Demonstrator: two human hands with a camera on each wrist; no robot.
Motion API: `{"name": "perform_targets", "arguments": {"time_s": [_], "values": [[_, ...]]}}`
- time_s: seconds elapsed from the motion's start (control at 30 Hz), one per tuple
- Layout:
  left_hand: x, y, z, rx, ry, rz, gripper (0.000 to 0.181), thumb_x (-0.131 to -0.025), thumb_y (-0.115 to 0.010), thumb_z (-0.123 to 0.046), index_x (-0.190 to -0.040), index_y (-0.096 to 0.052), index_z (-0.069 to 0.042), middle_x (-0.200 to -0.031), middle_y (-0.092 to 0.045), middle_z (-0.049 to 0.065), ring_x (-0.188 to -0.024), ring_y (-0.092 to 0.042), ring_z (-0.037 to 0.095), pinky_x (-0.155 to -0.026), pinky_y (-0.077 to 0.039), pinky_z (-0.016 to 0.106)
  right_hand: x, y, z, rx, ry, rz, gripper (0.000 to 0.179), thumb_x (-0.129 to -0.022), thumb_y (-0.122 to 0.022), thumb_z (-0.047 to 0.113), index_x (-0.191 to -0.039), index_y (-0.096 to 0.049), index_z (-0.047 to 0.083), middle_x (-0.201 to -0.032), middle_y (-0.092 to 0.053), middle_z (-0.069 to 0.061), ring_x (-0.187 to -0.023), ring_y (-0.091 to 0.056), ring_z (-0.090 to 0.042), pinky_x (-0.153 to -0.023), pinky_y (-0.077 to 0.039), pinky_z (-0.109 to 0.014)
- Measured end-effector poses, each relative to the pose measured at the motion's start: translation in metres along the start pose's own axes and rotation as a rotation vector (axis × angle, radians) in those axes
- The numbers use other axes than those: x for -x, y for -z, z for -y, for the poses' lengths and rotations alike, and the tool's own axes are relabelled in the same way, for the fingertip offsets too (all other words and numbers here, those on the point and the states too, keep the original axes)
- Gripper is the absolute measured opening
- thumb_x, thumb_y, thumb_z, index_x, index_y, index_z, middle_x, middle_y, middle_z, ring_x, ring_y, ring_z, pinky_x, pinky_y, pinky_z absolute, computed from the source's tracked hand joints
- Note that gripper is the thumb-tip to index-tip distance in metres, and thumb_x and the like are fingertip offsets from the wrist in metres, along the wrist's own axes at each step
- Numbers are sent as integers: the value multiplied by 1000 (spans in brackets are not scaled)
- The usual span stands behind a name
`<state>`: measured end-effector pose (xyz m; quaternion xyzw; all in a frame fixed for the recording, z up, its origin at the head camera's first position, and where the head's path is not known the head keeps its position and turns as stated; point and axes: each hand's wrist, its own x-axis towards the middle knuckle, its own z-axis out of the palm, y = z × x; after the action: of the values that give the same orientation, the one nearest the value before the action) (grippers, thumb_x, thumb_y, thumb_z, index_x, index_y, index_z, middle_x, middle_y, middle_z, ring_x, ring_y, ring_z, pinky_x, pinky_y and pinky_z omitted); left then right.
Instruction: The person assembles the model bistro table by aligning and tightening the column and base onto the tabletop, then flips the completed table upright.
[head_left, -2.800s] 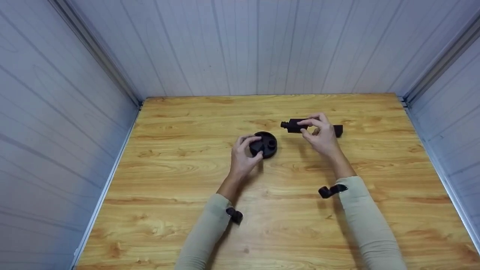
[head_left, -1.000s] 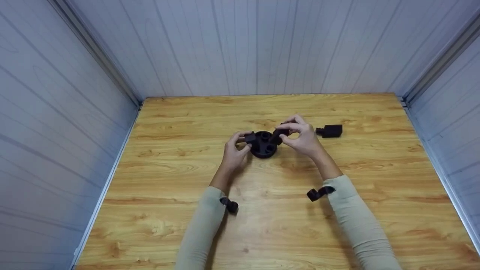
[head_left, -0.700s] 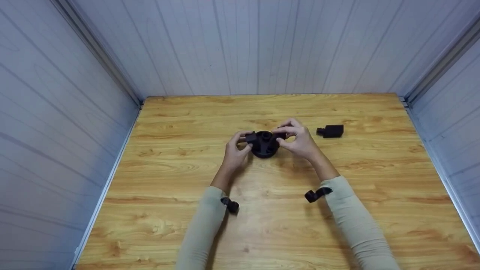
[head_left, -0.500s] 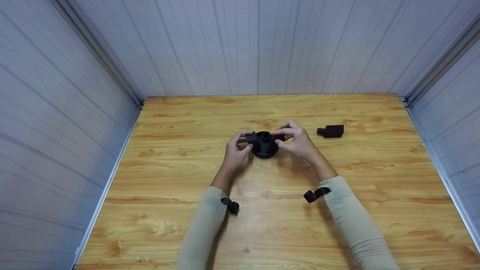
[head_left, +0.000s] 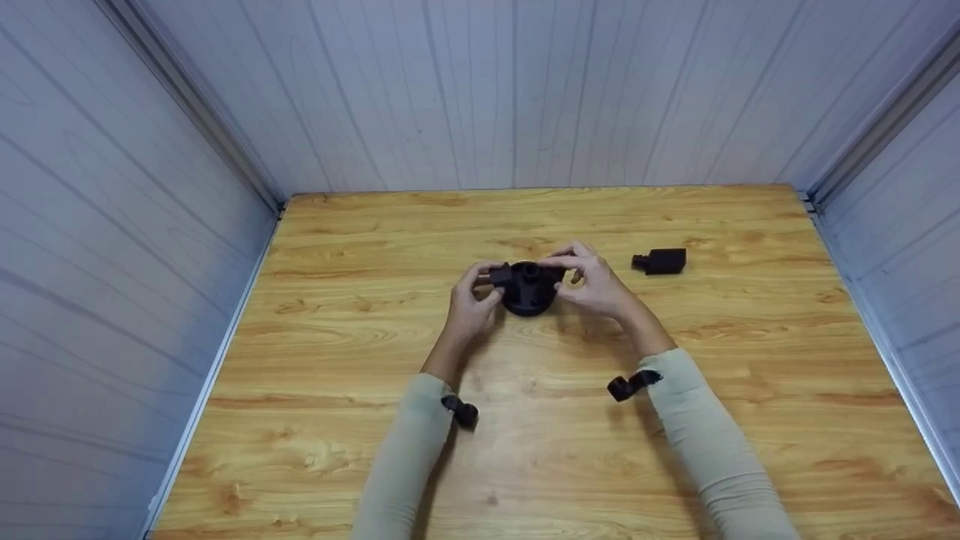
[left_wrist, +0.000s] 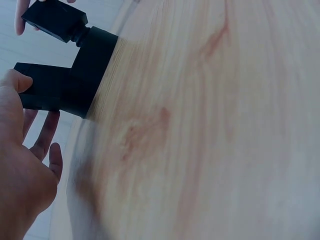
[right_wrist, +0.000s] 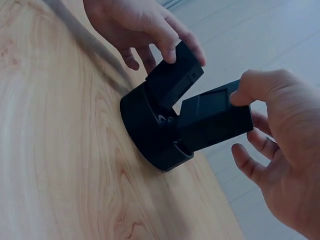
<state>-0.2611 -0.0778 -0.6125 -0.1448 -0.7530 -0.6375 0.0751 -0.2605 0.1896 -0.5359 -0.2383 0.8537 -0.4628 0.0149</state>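
Hanging over the wood-grain tabletop (head_left: 315,375), the person's left hand (head_left: 466,307) and right hand (head_left: 598,289) flank a round black base (head_left: 529,301) there, pinching the left black block (right_wrist: 167,80) and the right black block (right_wrist: 212,117) respectively, whose long axes rise splayed outward, while a loose black block (head_left: 666,261) lies sideways, its neck (head_left: 640,262) pointing toward the base.

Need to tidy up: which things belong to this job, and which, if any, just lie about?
Job:
round base
left block, in left hand
right block, in right hand
probably third block, lying loose

Not job parts:
wrist cameras, worn
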Motion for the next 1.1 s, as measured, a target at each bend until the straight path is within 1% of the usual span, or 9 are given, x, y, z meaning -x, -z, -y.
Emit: {"name": "perform_targets", "arguments": {"time_s": [0.3,0.43,0.57,0.67,0.77,0.83,0.9,1.0,1.1], "values": [[0,0,-6,-18,42,3,37,-103,-73,-1,-139,-73,-6,-138,-75,21,-126,-77,38,-109,-64,48,-6,1,-1,-15,-11,120,56,-100,-72,-3,-155,-69,9,-159,-63,-27,-147,-49,-49,-118,-42,-64],[-1,0,-2,2,41,14,37,-104,-73,-3,-141,-72,-5,-139,-74,22,-128,-76,39,-109,-64,49,-8,0,-2,-19,-39,140,58,-102,-69,-3,-157,-67,14,-159,-63,-26,-139,-54,-44,-107,-48,-53],[-4,0,14,33,18,13,36,-104,-76,-7,-139,-74,-10,-136,-76,15,-125,-78,32,-107,-65,43,-10,-1,-1,-17,-49,145,59,-103,-68,-4,-158,-68,16,-158,-65,-24,-131,-59,-39,-96,-50,-41],[-5,0,19,38,3,3,35,-103,-78,-8,-138,-75,-12,-133,-76,13,-123,-79,30,-106,-65,41,-10,-2,-2,-21,-36,136,58,-103,-69,-4,-158,-68,15,-156,-66,-25,-131,-61,-39,-97,-51,-43],[-4,1,10,20,18,-2,36,-102,-77,-5,-138,-75,-10,-134,-76,15,-123,-79,32,-106,-65,44,-11,-4,-5,-15,-17,96,54,-103,-75,-1,-155,-68,10,-149,-69,-26,-123,-64,-41,-98,-53,-50],[-4,0,6,10,26,-5,36,-102,-77,-4,-137,-74,-9,-134,-76,16,-123,-79,33,-107,-65,45,-11,-7,-7,1,-18,54,52,-102,-80,4,-153,-69,6,-142,-71,-24,-117,-65,-40,-97,-53,-48],[-3,0,1,10,41,-2,37,-102,-76,-2,-138,-73,-5,-135,-75,20,-124,-78,37,-109,-64,48,-10,-11,-9,11,-39,8,53,-100,-85,8,-150,-68,3,-128,-72,-24,-105,-64,-38,-88,-53,-41],[-2,-1,-4,22,49,4,38,-101,-74,1,-139,-71,-1,-137,-74,25,-126,-77,41,-110,-64,51,-8,-17,-12,13,-77,-51,57,-98,-89,13,-149,-66,2,-106,-68,-24,-91,-58,-31,-79,-45,-29],[-2,0,5,30,13,-7,37,-101,-75,0,-137,-73,-4,-134,-76,21,-122,-78,38,-107,-65,46,-7,-21,-13,0,-93,-87,59,-95,-92,13,-148,-66,4,-94,-63,-25,-83,-53,-24,-73,-41,-24]]}}
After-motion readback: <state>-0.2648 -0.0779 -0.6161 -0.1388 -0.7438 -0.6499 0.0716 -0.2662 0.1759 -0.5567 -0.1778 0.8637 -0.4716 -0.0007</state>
